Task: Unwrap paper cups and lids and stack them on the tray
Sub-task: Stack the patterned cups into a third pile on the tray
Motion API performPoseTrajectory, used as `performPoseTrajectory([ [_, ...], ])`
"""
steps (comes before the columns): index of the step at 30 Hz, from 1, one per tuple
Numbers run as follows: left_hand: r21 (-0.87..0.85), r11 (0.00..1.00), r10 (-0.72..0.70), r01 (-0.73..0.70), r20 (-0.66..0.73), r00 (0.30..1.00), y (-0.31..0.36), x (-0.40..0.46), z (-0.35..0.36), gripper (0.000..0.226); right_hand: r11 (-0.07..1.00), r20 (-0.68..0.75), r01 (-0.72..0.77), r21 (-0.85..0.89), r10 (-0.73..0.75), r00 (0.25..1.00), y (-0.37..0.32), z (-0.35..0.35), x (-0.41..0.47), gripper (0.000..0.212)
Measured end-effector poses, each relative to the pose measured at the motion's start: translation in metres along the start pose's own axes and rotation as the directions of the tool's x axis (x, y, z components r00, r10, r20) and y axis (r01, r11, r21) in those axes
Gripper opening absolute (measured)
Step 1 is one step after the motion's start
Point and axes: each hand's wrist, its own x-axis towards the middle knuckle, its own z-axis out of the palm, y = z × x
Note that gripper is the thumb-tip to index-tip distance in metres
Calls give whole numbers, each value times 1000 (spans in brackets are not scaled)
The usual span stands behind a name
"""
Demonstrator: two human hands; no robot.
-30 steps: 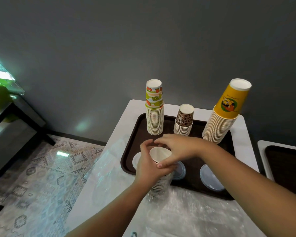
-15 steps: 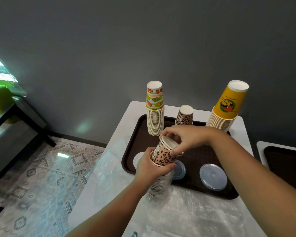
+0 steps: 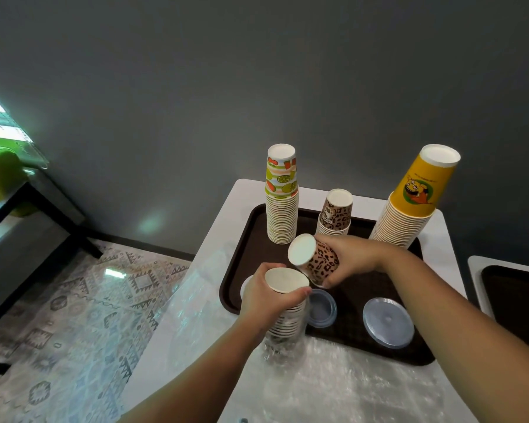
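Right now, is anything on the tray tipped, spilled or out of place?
Nothing spilled or damaged. Only the leopard cup is tilted, in the right hand. The three stacks stand upright on the tray.

I hold matt paper cups [image 3: 318,261] with a leopard print. The wrapper [image 3: 284,346] below my stack is thin, clear, crinkled plastic, shiny with glare. The brown tray [image 3: 245,239] looks like textured matt plastic; the lids [image 3: 388,322] are smooth, translucent plastic.
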Motion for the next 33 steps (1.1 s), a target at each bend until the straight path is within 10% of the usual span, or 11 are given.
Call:
performPoseTrajectory([
  [4, 21, 1000, -5, 5, 8, 1000, -3, 4, 1, 59, 962, -385, 94, 255, 12, 923, -6, -11, 8, 74],
  [10, 41, 999, -4, 4, 12, 1000, -4, 7, 0, 61, 948, -798, 20, 317, 255, 545, 13, -36, 39, 80],
  [23, 55, 998, 7, -10, 43, 999, -1, 9, -2, 60, 945, -839, 21, 327, 281, 466, 36, -34, 59, 67],
  [30, 78, 997, 11, -15, 48, 999, 1, 8, -1, 61, 950, -732, -248, 189, 304, 610, 31, -38, 64, 55],
  [33, 81, 997, 12, -16, 44, 999, 1, 6, 0, 63, 945, -788, -308, 114, 275, 551, 28, -34, 58, 62],
])
